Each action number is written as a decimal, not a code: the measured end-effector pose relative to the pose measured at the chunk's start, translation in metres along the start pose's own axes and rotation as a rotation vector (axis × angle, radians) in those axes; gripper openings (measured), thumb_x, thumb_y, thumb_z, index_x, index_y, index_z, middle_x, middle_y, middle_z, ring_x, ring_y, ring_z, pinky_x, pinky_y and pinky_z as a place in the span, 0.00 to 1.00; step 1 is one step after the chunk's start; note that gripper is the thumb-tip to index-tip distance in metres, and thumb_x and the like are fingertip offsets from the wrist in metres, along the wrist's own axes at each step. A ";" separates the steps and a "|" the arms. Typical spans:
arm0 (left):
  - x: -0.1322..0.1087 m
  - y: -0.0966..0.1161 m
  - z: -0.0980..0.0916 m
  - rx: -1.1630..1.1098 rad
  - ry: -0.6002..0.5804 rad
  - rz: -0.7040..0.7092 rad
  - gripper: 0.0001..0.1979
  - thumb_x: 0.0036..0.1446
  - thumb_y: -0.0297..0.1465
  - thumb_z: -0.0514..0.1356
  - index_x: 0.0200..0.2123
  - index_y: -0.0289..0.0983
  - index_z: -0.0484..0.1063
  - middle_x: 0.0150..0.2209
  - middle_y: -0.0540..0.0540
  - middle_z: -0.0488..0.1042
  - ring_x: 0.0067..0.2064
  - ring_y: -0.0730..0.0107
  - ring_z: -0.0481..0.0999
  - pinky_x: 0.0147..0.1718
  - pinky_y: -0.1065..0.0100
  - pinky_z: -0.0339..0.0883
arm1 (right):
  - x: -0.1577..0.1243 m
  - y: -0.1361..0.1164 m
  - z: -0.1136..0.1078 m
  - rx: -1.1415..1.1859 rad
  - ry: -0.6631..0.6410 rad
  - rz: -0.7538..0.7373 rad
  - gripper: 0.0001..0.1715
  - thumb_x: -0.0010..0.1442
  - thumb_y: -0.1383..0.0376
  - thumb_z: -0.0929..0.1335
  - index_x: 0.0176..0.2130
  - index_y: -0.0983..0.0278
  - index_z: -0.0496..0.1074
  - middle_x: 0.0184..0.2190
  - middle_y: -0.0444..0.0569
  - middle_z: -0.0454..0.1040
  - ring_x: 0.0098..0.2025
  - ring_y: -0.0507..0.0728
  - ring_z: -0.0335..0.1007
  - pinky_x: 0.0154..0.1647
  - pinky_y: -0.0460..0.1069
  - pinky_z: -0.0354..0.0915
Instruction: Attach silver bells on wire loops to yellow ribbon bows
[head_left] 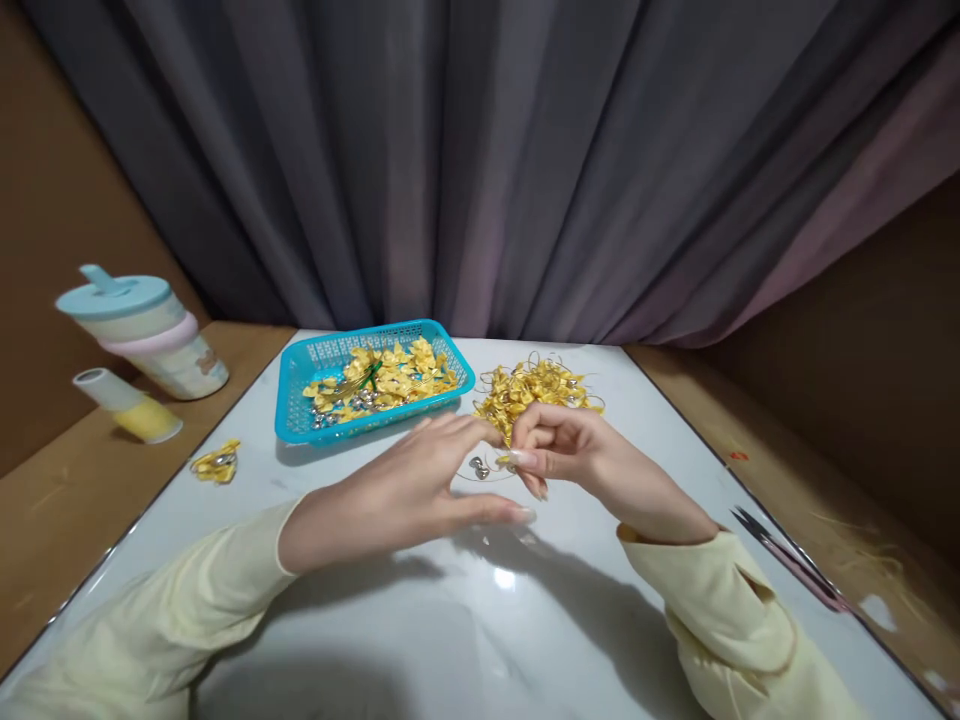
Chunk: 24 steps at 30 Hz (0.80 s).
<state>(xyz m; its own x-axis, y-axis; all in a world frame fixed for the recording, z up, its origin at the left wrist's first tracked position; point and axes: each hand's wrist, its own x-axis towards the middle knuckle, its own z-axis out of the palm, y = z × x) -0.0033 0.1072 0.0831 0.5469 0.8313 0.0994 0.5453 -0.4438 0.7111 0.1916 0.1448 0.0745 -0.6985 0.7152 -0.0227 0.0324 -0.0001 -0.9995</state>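
My right hand (559,450) is closed in a pinch, with thumb and forefinger on a thin wire (487,478) and what looks like a scrap of yellow ribbon. A small pair of shiny silver bells or beads (479,467) shows beside the wire, between my two hands. My left hand (405,480) is open, thumb stretched well apart from the fingers, reaching toward the right fingertips. Some of its fingers are hidden behind the hand. Just behind my right hand lies a heap of yellow ribbon pieces with wires (536,388).
A blue plastic basket (300,430) holds yellow ribbon pieces, silver beads and a green tie. One yellow piece (217,462) lies at the left. A tumbler (169,345) and a yellow-and-white cylinder (135,410) stand beyond the left edge. Scissors (787,560) lie by the right edge.
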 end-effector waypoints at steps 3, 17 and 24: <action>0.012 -0.001 0.009 -0.275 -0.163 -0.037 0.15 0.58 0.41 0.55 0.43 0.39 0.73 0.41 0.48 0.75 0.43 0.67 0.71 0.43 0.69 0.62 | -0.002 0.000 0.002 0.026 0.013 -0.012 0.13 0.56 0.60 0.69 0.30 0.67 0.65 0.19 0.41 0.67 0.20 0.46 0.61 0.19 0.42 0.54; 0.013 0.004 0.006 -0.292 -0.261 -0.230 0.12 0.59 0.36 0.53 0.45 0.37 0.64 0.30 0.53 0.78 0.31 0.74 0.70 0.30 0.74 0.58 | -0.008 -0.003 -0.019 -0.089 -0.136 0.076 0.09 0.57 0.64 0.67 0.36 0.67 0.64 0.16 0.36 0.60 0.19 0.45 0.53 0.21 0.42 0.50; 0.005 -0.004 0.018 0.062 -0.058 -0.038 0.08 0.60 0.31 0.52 0.43 0.38 0.59 0.29 0.52 0.78 0.30 0.71 0.73 0.33 0.70 0.59 | -0.010 -0.002 -0.021 -0.329 -0.316 0.141 0.09 0.60 0.66 0.63 0.40 0.69 0.66 0.19 0.38 0.58 0.22 0.47 0.55 0.23 0.43 0.52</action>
<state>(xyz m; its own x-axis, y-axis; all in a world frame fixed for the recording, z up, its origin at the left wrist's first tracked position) 0.0085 0.1075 0.0684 0.5599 0.8280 0.0316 0.6037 -0.4338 0.6688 0.2131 0.1522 0.0770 -0.8527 0.4762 -0.2147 0.3314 0.1755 -0.9270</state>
